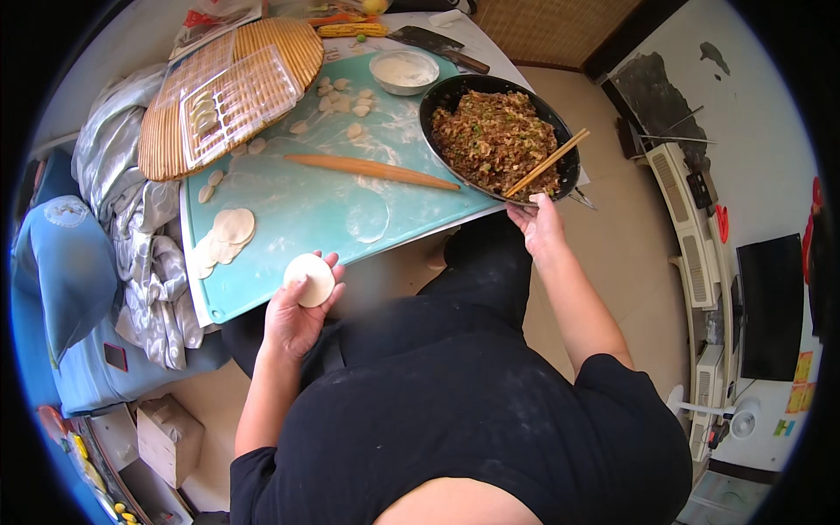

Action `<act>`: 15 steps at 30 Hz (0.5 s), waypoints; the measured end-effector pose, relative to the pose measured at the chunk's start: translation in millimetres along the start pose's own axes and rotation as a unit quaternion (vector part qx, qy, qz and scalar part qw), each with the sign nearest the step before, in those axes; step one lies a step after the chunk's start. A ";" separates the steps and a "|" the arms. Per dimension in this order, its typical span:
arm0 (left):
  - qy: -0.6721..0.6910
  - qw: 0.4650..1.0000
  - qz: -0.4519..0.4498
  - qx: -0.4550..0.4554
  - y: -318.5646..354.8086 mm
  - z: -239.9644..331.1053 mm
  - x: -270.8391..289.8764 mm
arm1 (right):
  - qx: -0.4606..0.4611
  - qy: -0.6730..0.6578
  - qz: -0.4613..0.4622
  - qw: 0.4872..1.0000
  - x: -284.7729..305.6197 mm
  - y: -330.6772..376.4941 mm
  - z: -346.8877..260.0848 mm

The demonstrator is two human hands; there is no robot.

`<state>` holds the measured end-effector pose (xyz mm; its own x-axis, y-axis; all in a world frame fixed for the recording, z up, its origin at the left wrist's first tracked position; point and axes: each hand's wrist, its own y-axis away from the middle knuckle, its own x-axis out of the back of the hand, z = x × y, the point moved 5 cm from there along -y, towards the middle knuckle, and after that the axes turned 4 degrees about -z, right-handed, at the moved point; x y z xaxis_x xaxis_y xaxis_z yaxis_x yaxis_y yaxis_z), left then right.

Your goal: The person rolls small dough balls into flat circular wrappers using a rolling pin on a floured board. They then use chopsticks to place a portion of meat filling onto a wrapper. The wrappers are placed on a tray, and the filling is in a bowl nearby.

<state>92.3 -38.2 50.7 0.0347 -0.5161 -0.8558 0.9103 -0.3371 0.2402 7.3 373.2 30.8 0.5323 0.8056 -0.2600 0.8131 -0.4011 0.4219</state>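
Note:
A round white dumpling wrapper [310,282] lies across the palm and fingers of my left hand [296,317], with the thumb over its edge, just off the near edge of the mat. My right hand [540,229] grips the near rim of a black pan [426,118], thumb on top and fingers beneath. Minced filling [490,131] with green bits is heaped in the pan. A pair of wooden chopsticks [551,160] rests on the filling, slanting over the right rim. More wrappers [229,234] overlap in a stack on the mat's left side.
A tapered rolling pin [376,168] lies across the floured turquoise mat [289,219], near small dough pieces [354,131]. Behind them stand a flour bowl [404,70] and a cleaver [429,39]. At left, a plastic tray [254,101] with several dumplings sits on a round woven mat [162,144].

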 end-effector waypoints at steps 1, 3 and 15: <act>-0.018 1.000 0.017 0.008 -1.4 -1.6 -7.5 | 0.012 0.031 -0.007 0.999 0.8 4.6 0.7; -0.052 0.998 0.032 0.020 -5.5 -6.3 -9.8 | 0.011 0.125 -0.034 0.991 5.0 19.4 -5.2; -0.130 0.986 0.091 0.057 -44.0 -31.4 -45.9 | 0.188 0.587 0.206 0.760 62.9 -90.6 -177.4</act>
<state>63.6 25.0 65.1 0.0724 -0.7558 -0.6508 0.8456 -0.2995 0.4419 -74.7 537.6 130.3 0.3630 0.3232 0.8739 0.7611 -0.6439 -0.0780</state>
